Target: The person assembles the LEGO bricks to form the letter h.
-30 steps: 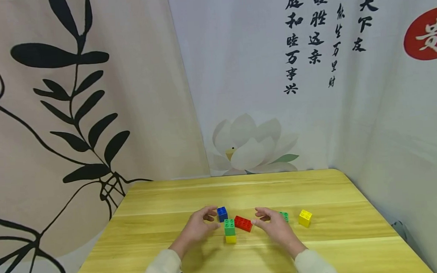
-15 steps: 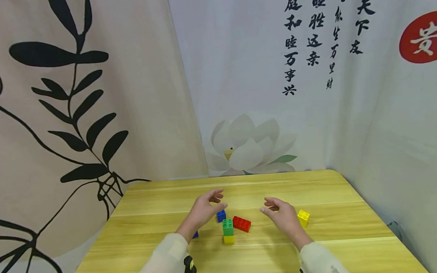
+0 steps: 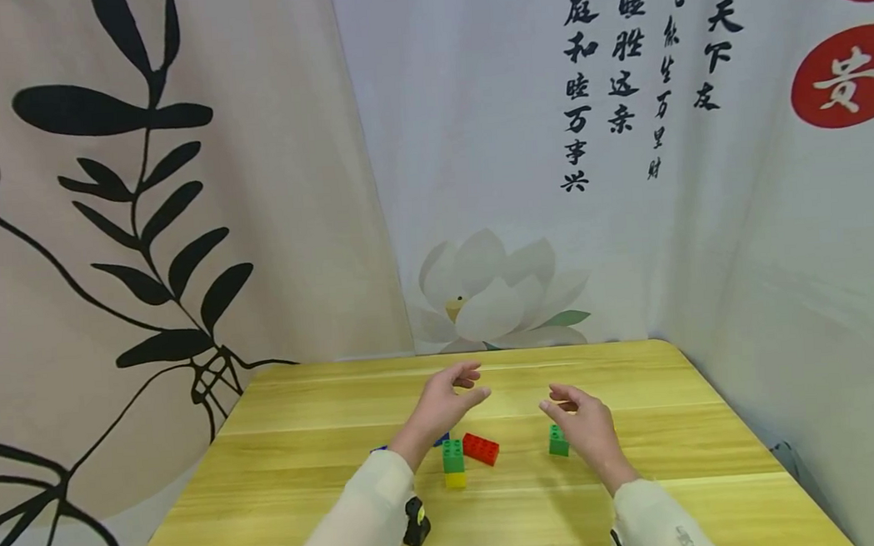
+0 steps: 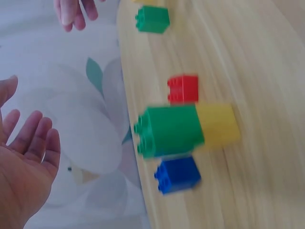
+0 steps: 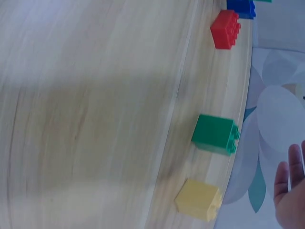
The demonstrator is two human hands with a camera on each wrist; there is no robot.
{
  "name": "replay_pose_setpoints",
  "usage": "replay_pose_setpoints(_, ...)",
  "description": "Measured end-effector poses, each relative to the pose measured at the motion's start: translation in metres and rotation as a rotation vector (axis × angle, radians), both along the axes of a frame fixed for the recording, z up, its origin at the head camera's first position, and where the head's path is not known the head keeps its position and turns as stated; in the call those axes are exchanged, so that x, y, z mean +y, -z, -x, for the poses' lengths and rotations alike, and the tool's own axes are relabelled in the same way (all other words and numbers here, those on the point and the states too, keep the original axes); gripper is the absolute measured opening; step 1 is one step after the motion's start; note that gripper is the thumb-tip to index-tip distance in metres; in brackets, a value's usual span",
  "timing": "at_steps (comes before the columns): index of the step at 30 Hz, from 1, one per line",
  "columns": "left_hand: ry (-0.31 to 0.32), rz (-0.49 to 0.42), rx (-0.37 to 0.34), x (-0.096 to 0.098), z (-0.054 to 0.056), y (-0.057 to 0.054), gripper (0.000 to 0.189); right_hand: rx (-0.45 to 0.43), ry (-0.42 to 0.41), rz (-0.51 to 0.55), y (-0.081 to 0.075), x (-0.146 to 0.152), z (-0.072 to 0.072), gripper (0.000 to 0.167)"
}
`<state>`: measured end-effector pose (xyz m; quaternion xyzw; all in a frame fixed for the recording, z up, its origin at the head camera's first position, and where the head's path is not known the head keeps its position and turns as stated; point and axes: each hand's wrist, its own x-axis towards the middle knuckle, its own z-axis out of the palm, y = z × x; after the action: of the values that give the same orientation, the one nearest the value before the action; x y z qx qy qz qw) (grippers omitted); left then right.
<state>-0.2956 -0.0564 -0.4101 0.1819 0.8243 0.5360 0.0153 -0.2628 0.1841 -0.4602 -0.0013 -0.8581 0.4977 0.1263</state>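
Note:
My left hand hovers above the table, fingers loosely bent and holding nothing. Below it stands a green toy brick stacked on a yellow brick. Beside the stack lies a longer red brick. A blue brick sits close by, mostly covered by my left wrist in the head view. My right hand, also holding nothing, is raised near a separate green brick. A second yellow brick shows in the right wrist view but is hidden behind my right hand in the head view.
Another blue piece peeks out left of my left forearm. The wooden table ends at a back edge against a printed curtain. A dark wrist device is at my left sleeve.
My left hand has moved right and farther out over the table. My right hand has shifted right, uncovering the separate green brick and covering the yellow one. The bricks appear unmoved.

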Motion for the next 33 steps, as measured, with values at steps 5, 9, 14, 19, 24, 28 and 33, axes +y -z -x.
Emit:
replay_pose_setpoints(5, 0.018, -0.020, -0.017, 0.024, -0.005, 0.007, 0.047, 0.012, 0.045, -0.012, 0.000, 0.015, -0.001, 0.047)
replay_pose_setpoints(9, 0.026, -0.025, -0.031, 0.043, -0.010, 0.016, 0.047, 0.002, 0.082, -0.017, 0.001, 0.028, -0.001, 0.049)
replay_pose_setpoints(14, 0.040, -0.013, -0.039, 0.062, -0.015, 0.030, 0.046, -0.022, 0.113, -0.025, 0.005, 0.042, -0.003, 0.051)
replay_pose_setpoints(19, 0.038, -0.028, -0.068, 0.071, -0.017, 0.045, 0.046, -0.068, 0.159, -0.021, 0.011, 0.053, -0.005, 0.053)
replay_pose_setpoints(24, 0.017, -0.058, -0.110, 0.077, -0.018, 0.060, 0.046, -0.103, 0.188, -0.001, 0.023, 0.064, -0.008, 0.058)
replay_pose_setpoints(28, 0.003, -0.089, -0.144, 0.084, -0.018, 0.073, 0.043, -0.143, 0.192, 0.018, 0.033, 0.072, -0.011, 0.062)
replay_pose_setpoints(33, -0.012, -0.111, -0.163, 0.094, -0.019, 0.086, 0.043, -0.193, 0.189, 0.034, 0.043, 0.075, -0.014, 0.065)
